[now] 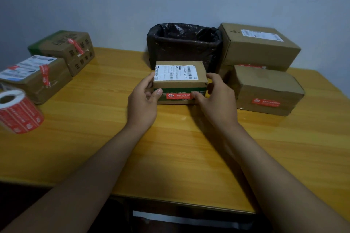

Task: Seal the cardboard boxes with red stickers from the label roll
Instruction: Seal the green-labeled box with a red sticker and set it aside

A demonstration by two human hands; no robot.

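A small cardboard box [180, 83] with a white shipping label on top stands at the table's middle. A red sticker [180, 96] lies across its front face. My left hand [144, 98] grips the box's left side, thumb on the front near the sticker's left end. My right hand [214, 98] grips the right side, thumb pressing the sticker's right end. The red label roll [19, 112] lies at the left edge of the table.
Two boxes with red stickers [37, 77] [66, 51] sit at the back left. At the right, a large box [259, 47] is stacked behind a stickered box [265, 91]. A bin lined with a black bag [184, 43] stands behind the small box. The wooden table [170, 147] reaches toward me.
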